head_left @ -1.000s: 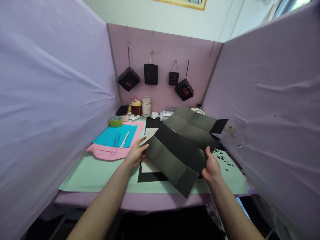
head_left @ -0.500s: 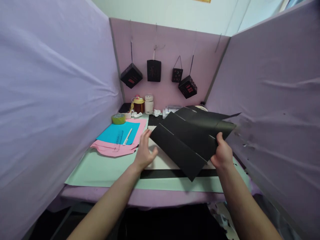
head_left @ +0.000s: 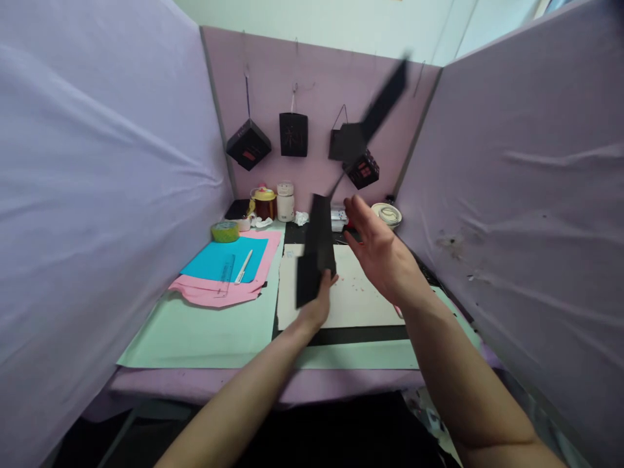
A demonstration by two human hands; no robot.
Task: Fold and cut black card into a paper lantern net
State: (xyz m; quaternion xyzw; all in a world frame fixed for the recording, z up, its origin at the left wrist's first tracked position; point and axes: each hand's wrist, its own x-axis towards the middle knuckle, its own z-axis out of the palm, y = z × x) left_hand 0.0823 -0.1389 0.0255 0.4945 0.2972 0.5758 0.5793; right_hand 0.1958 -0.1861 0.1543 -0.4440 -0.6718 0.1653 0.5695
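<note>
My left hand point(head_left: 316, 307) grips the lower end of a creased black card sheet point(head_left: 318, 250). The sheet stands nearly edge-on and upright over the table, and its blurred upper part reaches up toward the back wall. My right hand point(head_left: 383, 257) is just right of the sheet with the palm turned left and the fingers spread, holding nothing. Below both hands a cream paper sheet point(head_left: 355, 299) lies on a black mat point(head_left: 341, 335).
A green mat point(head_left: 205, 331) covers the table. Blue paper point(head_left: 214, 259) lies on pink paper point(head_left: 205, 294) at left, with a ruler point(head_left: 225, 273) and pen point(head_left: 243, 266) on top. Tape roll point(head_left: 225, 232), jars point(head_left: 266, 203) and a bowl point(head_left: 387, 213) stand at the back. Small black boxes point(head_left: 248, 144) hang on the purple wall.
The black sheet has swung from flat and low to upright and edge-on. My right hand let go of it and opened. My left hand now grips its lower end.
</note>
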